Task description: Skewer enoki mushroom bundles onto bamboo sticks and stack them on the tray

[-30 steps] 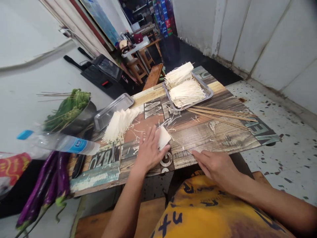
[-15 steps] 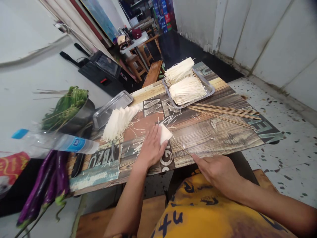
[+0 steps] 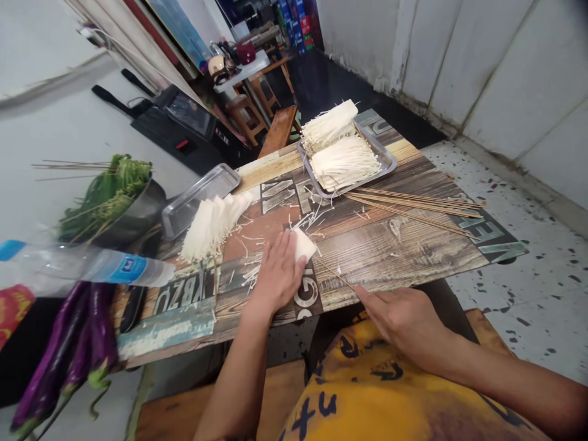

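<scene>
Pressing flat, fingers straight and together, the left hand [image 3: 280,271] covers part of a mushroom piece [image 3: 304,245] on the desk [image 3: 390,254]; the right hand [image 3: 407,318], fingers closed, pinches a skewer [image 3: 337,274] angled toward that piece. Beyond lie more skewers [image 3: 413,209] and a tray [image 3: 389,164] bearing mushrooms [image 3: 344,162]. Should the piece slip under pressure, the point might stray into the left hand. Printed on the desk are "G" and "Z"; the bottle [image 3: 73,264] has a label [image 3: 131,269] too blurred to read.

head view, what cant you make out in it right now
All in the head view:
- Enoki bundle: part hidden by the left hand.
- Bamboo skewer: near end hidden by the right hand.
- Red-and-yellow bag: cut off by the left edge.
- Bottle label: print too small, blurred.
</scene>
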Motion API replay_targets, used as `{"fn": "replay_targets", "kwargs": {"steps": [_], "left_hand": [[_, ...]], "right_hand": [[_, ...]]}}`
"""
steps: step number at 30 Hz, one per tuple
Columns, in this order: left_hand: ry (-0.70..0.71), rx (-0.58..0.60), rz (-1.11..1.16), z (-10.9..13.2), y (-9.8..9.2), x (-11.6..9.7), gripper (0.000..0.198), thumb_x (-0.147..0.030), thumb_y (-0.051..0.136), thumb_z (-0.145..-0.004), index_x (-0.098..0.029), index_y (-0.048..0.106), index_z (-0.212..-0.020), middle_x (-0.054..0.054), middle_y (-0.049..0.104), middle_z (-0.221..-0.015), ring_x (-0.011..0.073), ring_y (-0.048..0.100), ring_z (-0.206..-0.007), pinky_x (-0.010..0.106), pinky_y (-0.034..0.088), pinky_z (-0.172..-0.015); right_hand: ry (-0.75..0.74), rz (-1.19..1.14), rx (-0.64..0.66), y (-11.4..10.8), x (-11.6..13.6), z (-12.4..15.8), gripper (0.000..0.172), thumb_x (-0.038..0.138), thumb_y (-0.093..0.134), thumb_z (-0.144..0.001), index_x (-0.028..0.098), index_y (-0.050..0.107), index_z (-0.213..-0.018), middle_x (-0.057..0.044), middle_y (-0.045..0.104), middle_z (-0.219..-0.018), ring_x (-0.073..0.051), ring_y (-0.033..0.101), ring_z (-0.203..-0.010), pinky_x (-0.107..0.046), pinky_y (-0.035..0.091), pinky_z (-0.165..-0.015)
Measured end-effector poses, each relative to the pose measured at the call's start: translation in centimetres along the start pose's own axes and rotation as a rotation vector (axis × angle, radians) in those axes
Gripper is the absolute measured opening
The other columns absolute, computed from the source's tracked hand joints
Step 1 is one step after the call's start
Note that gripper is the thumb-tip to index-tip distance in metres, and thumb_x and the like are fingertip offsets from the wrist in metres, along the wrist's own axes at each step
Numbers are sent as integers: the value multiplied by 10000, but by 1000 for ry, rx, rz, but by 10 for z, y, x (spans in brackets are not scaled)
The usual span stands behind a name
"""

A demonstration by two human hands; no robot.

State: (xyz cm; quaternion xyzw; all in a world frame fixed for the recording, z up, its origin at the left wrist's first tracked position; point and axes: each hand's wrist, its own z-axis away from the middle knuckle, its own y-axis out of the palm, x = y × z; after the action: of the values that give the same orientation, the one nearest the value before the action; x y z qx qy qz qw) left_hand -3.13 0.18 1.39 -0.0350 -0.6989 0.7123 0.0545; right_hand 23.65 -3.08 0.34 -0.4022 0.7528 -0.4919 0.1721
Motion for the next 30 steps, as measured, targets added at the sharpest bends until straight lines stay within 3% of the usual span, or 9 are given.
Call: {"fn": "replay_targets", "kwargs": {"steps": [7,25,30], "left_hand": [[3,-10,-23,0,0,-1,604,-404,198,-994,-54,221,-1487,150,245,-1557,256,203,-1448,488,186,-1173],[-11,12,-12,-2,0,-2,603,-390,215,-990,-42,227,-1483,155,238,-1559,264,188,-1451,491,179,-1175],[-4,-12,-2,-1,1,-3,589,-385,218,-991,-52,247,-1477,154,258,-1552,261,202,-1447,494,195,-1170]], "right_hand": [[-1,-3,71,1,2,-2,301,112,492,-856,90,647,-1112,12,621,-593,-125,522,-489,-300,258,-494],[18,15,-27,6,3,-6,282,134,472,-863,98,683,-1046,25,580,-539,-121,473,-447,-318,227,-491],[20,29,15,7,5,-10,281,129,510,-836,94,682,-1055,20,597,-552,-126,488,-457,-316,235,-484]]}}
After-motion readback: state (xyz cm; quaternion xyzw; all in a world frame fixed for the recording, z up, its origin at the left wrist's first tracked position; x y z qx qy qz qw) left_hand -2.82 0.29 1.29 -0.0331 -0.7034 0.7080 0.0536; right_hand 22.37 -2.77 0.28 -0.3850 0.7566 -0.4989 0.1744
